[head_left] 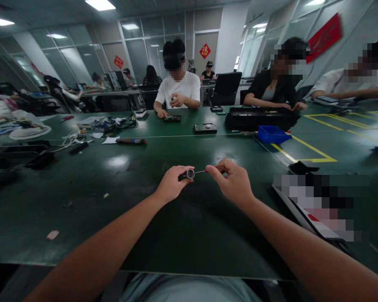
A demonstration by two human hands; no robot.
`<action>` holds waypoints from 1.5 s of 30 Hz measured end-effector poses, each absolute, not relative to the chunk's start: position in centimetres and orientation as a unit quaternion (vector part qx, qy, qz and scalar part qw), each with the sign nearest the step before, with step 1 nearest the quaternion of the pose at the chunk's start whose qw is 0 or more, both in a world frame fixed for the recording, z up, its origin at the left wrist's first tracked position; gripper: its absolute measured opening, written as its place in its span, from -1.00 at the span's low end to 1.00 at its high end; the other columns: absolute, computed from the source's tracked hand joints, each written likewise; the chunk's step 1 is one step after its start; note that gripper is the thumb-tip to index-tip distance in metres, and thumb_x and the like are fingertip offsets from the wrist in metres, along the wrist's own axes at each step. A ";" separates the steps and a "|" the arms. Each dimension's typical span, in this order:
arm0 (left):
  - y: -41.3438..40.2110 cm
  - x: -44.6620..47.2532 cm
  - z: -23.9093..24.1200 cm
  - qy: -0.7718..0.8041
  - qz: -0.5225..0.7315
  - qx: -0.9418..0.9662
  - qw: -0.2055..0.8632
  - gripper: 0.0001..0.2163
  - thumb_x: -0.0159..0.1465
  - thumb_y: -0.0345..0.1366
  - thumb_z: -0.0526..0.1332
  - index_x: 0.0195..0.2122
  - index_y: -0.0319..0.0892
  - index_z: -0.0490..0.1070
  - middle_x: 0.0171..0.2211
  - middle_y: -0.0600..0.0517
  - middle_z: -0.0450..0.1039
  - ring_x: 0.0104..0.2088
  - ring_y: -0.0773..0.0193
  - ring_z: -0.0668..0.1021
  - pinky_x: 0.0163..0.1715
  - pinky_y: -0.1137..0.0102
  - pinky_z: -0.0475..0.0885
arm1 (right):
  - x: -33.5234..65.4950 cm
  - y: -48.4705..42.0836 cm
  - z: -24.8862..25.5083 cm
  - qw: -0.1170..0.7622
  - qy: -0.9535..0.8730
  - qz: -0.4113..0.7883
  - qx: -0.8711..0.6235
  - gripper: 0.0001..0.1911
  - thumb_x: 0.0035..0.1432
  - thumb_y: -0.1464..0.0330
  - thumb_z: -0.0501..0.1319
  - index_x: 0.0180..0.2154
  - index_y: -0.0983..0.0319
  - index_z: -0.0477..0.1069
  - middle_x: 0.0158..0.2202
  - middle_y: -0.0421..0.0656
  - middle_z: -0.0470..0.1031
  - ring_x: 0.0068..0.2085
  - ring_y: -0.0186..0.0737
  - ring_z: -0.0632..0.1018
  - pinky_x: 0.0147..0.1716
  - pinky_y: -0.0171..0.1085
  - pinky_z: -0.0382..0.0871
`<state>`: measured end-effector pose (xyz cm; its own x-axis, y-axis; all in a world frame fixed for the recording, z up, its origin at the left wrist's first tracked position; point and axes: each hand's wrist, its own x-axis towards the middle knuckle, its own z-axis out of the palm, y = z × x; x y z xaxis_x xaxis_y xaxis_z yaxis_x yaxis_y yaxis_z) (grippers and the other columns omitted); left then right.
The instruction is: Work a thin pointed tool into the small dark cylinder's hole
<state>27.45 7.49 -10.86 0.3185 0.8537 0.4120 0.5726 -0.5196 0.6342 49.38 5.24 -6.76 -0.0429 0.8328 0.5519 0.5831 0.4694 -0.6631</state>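
Observation:
My left hand (pixel 171 183) is closed around a small dark cylindrical part (pixel 190 173), whose round, silver-rimmed open end faces me. In my closed right hand (pixel 234 180) is a thin screwdriver (pixel 200 171), with a bit of red showing by the thumb; the fingers hide most of its handle. Its metal shaft points left and reaches the cylindrical part's side, though I cannot tell whether the tip is inside it. Both hands are held above the green table (pixel 189 235), near its middle.
A blue bin (pixel 273 134) stands at the right, before a long black casing (pixel 261 118). A hard drive (pixel 205 128) lies ahead, an electric screwdriver (pixel 131 141) ahead left. Cables (pixel 113 123) lie farther left. A blurred flat item (pixel 315 209) is at my right. Co-workers (pixel 178 90) sit opposite.

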 end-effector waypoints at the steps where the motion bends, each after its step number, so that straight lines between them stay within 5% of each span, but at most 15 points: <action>1: 7.5 27.4 -10.9 0.451 0.370 0.790 0.188 -0.63 0.25 -0.32 0.36 0.09 0.00 0.47 0.02 0.03 0.53 0.06 0.11 0.50 0.13 0.14 0.34 | 49.4 5.2 -6.8 0.478 -0.717 0.134 -0.489 -0.68 0.21 0.14 0.26 -0.48 0.18 0.38 -0.58 -0.25 0.43 -0.54 -0.32 0.41 -0.51 -0.30 0.23; 9: 7.5 27.4 -10.6 0.465 0.365 0.785 0.186 -0.63 0.25 -0.34 0.35 0.10 -0.02 0.47 0.04 0.02 0.53 0.08 0.11 0.50 0.14 0.13 0.34 | 49.3 4.9 -6.6 0.450 -0.760 0.177 -0.435 -0.86 0.28 0.31 0.15 -0.19 0.19 0.44 -0.28 -0.12 0.61 -0.26 -0.16 0.60 -0.26 -0.21 0.41; 15: 7.4 27.4 -10.6 0.462 0.361 0.789 0.186 -0.63 0.26 -0.33 0.35 0.10 -0.02 0.46 0.04 0.03 0.53 0.08 0.12 0.49 0.14 0.13 0.32 | 49.1 5.0 -6.5 0.429 -0.737 0.174 -0.492 -0.65 0.37 0.16 0.04 -0.29 0.20 0.49 -0.56 -0.23 0.46 -0.52 -0.25 0.47 -0.47 -0.26 0.25; 21: 7.3 27.4 -10.5 0.455 0.364 0.792 0.186 -0.64 0.27 -0.32 0.34 0.10 -0.01 0.46 0.04 0.03 0.53 0.08 0.11 0.50 0.14 0.13 0.33 | 49.1 4.7 -6.5 0.435 -0.747 0.169 -0.474 -0.73 0.36 0.30 0.03 -0.06 0.22 0.43 -0.43 -0.19 0.52 -0.50 -0.26 0.46 -0.46 -0.26 0.23; 33: 7.5 27.6 -10.6 0.459 0.364 0.789 0.185 -0.62 0.24 -0.35 0.37 0.09 -0.02 0.48 0.02 0.02 0.54 0.06 0.12 0.52 0.13 0.15 0.34 | 48.8 4.9 -7.1 0.488 -0.717 0.198 -0.456 -0.82 0.30 0.27 0.12 -0.11 0.19 0.37 -0.29 -0.09 0.57 -0.25 -0.11 0.59 -0.24 -0.15 0.39; 45: 7.6 27.4 -10.2 0.397 0.349 0.834 0.160 -0.67 0.27 -0.35 0.34 0.06 -0.03 0.49 0.03 0.01 0.55 0.05 0.14 0.53 0.14 0.13 0.32 | 49.1 7.3 -8.5 0.576 -0.547 0.418 -0.441 -0.66 0.25 0.05 0.15 -0.29 0.19 0.41 -0.39 -0.16 0.46 -0.37 -0.22 0.51 -0.25 -0.15 0.46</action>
<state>27.36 7.60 -10.22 0.4413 0.7737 0.4546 0.5507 -0.6335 0.5435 49.11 7.27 -8.52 0.0527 0.9638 0.2615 0.0011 0.2618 -0.9651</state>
